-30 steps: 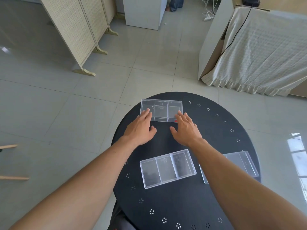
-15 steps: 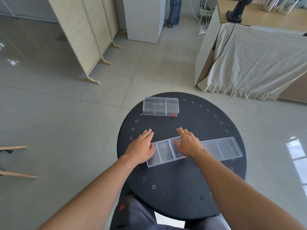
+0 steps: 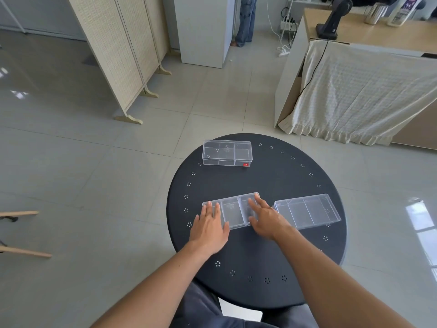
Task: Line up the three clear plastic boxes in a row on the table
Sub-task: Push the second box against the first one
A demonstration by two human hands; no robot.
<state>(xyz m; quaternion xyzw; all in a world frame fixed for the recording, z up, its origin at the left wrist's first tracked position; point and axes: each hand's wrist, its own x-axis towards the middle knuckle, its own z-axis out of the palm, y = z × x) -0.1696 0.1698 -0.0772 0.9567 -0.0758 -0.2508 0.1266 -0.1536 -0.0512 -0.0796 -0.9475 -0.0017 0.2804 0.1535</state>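
Both hands lie flat, fingers spread, on the middle box (image 3: 233,213): left hand (image 3: 209,224), right hand (image 3: 264,217). It looks light, stiff and slippery, so pushing its 2 ends should work.

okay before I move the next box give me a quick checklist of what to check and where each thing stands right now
1. Both hands on the near box: ok, left hand and right hand lie flat on it.
2. Near box level with the right box: ok, roughly.
3. Those two touching: cannot tell.
4. Far box in the row: not ok, alone at the table's far edge.
5. Boxes empty: ok.
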